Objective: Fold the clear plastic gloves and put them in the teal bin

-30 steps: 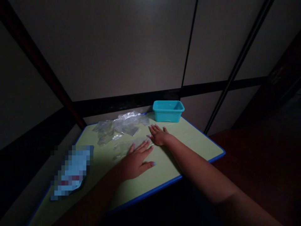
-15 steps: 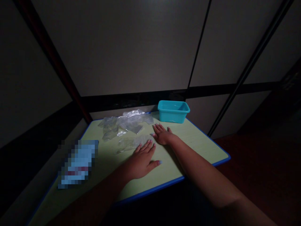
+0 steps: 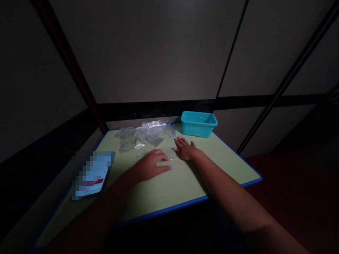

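Note:
My right hand (image 3: 186,150) lies flat on the table, fingers stretched out, at the right edge of a clear plastic bag (image 3: 168,153). My left hand (image 3: 152,165) is over the left part of that bag. Its fingers are bent and the thumb stands apart from them, with nothing visible between. Part of the bag is hidden behind the left hand. Just beyond, several crumpled clear plastic bags (image 3: 152,134) lie in a loose heap.
A turquoise plastic basin (image 3: 198,127) stands at the table's back right. On the left lies a flat blue-white object (image 3: 95,176), partly pixelated. The pale yellow table (image 3: 164,197) has a blue edge and stands against dark panelled doors (image 3: 159,53).
My left hand has moved left and curled its fingers, having lain flat on the bag before. The right hand stays pressed down. The whole view has shifted slightly.

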{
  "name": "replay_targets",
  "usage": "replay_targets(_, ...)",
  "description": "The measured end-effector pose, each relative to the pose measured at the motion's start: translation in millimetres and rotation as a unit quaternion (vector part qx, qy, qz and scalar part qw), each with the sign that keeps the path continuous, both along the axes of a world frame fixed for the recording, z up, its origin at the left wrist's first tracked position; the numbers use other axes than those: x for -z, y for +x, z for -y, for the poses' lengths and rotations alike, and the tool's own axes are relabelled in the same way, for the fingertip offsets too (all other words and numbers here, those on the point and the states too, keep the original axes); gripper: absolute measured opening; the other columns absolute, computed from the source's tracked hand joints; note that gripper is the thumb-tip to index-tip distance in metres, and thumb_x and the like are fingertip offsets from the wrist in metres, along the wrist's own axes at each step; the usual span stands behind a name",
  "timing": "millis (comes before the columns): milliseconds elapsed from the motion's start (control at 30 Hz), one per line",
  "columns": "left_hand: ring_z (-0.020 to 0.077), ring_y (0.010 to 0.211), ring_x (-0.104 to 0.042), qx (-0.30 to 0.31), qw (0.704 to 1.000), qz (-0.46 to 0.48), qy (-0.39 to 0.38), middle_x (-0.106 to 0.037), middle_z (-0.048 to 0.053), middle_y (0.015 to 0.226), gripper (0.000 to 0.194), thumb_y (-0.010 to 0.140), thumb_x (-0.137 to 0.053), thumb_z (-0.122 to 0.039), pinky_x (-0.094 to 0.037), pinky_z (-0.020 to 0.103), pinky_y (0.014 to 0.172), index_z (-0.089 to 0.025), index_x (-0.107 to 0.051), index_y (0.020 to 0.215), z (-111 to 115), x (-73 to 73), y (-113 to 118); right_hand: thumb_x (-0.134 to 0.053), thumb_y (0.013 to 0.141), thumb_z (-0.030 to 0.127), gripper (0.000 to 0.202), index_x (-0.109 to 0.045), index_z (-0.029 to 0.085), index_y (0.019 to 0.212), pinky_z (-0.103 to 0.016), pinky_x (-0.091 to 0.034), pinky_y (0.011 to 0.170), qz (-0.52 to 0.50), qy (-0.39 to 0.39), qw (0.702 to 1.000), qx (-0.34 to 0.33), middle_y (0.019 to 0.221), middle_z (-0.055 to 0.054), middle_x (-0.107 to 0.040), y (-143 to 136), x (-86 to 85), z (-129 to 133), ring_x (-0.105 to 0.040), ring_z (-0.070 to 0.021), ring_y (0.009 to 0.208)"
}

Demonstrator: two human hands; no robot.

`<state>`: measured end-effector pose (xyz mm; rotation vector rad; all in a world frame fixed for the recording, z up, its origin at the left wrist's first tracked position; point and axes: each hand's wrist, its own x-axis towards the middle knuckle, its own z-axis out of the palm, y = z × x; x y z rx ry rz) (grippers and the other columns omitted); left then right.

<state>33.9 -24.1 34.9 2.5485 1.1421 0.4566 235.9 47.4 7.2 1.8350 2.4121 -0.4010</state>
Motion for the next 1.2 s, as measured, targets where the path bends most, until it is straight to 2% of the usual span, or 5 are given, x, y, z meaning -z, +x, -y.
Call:
replay_targets(100, 0.0187, 0.078, -0.053, -0.090, 0.996, 0.007, -0.012, -0.058, 0.004, 0.083, 0.032, 0.071, -0.060, -0.049, -0.042, 0.028, 0.068, -0.018, -0.055, 0.077, -15.8, -11.3, -24.0, -0.012, 0.090, 0.051, 0.064, 0.004, 0.022, 0.145, -0.060, -0.005, 0.103, 0.006, -0.004, 1.000, -0.001, 0.151, -0.002, 0.008, 0.4, -3.4, 1.1, 0.008, -0.0200, 0.138)
replay_targets(267, 0.0192, 0.078, -0.050, -0.098, 0.989, -0.090, -0.059, -0.054, 0.003, 0.079, 0.030, 0.065, -0.063, -0.044, -0.036, 0.026, 0.065, -0.018, -0.052, 0.072, -27.4, -4.8, -45.3, -0.016, 0.089, 0.055, 0.065, 0.003, 0.026, 0.144, -0.062, -0.005, 0.102, 0.015, -0.017, 1.000, -0.010, 0.151, 0.000, 0.008, 5.9, -9.0, 1.5, 0.009, -0.0222, 0.138)
replay_targets(667, 0.0150, 0.070, -0.048, -0.053, 0.984, -0.113, -0.128, -0.053, 0.000, 0.075, 0.009, 0.068, -0.049, -0.026, -0.036, 0.024, 0.061, -0.019, -0.053, 0.072, -24.2, -9.6, -51.3, -0.017, 0.089, 0.057, 0.063, 0.000, 0.033, 0.144, -0.063, -0.006, 0.102, 0.011, -0.019, 1.000, -0.004, 0.151, 0.003, 0.009, 13.7, -7.6, -3.7, 0.008, -0.0244, 0.137)
replay_targets(1033, 0.0216, 0.090, -0.046, -0.062, 0.989, -0.125, -0.056, -0.054, 0.004, 0.087, 0.022, 0.073, -0.055, -0.038, -0.037, 0.029, 0.076, -0.019, -0.053, 0.082, -16.8, -6.6, -38.8, -0.014, 0.089, 0.055, 0.060, 0.000, 0.033, 0.144, -0.064, -0.006, 0.101, 0.012, -0.016, 1.000, -0.002, 0.151, 0.003, 0.007, 13.4, -5.8, -3.3, 0.008, -0.0263, 0.137)
replay_targets(1200, 0.0198, 0.085, -0.046, -0.053, 0.990, -0.131, -0.006, -0.053, 0.004, 0.081, 0.010, 0.080, -0.042, -0.023, -0.036, 0.031, 0.079, -0.019, -0.048, 0.073, -15.6, 1.7, -33.0, -0.015, 0.089, 0.055, 0.060, 0.000, 0.034, 0.143, -0.063, -0.005, 0.102, 0.008, -0.016, 1.000, 0.000, 0.151, 0.004, 0.007, 14.0, -5.7, -3.4, 0.008, -0.0263, 0.137)
